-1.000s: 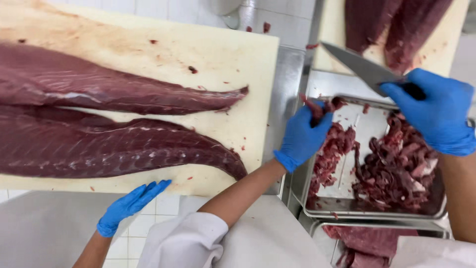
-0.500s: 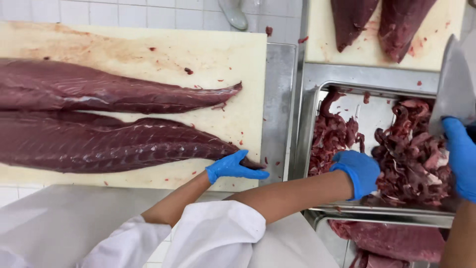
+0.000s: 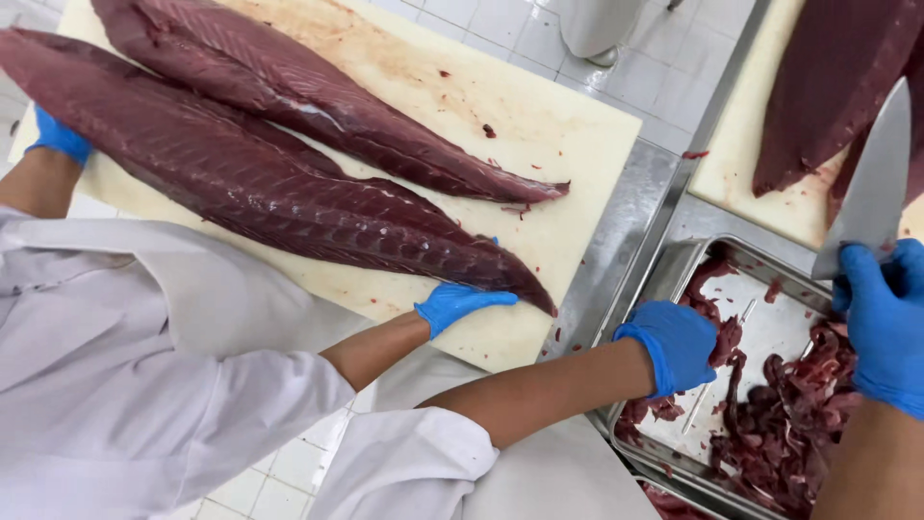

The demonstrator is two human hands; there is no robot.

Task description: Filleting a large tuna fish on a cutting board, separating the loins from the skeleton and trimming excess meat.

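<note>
The right hand [image 3: 881, 318] grips a broad knife [image 3: 871, 188] upright above the steel tray [image 3: 674, 265]. The left hand [image 3: 674, 345] curls over the red meat scraps [image 3: 799, 414] inside it, though whether it is holding any cannot be told. A co-worker's gloved hand [image 3: 460, 303] touches a fish loin [image 3: 279, 193] on the cutting board [image 3: 568, 135].

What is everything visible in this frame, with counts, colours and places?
fish loins: two, dark red, on the left board
cutting board: one, cream, left
second board: one, cream, upper right, with more dark red fish
steel tray: one, silver, lower right
meat scraps: a heap, dark red, in the tray
knife: one, grey blade, above the tray
co-worker's hands: two, blue gloves, at the nearer loin's ends
left hand: blue glove, in the tray on the scraps
right hand: blue glove, gripping the knife
</note>
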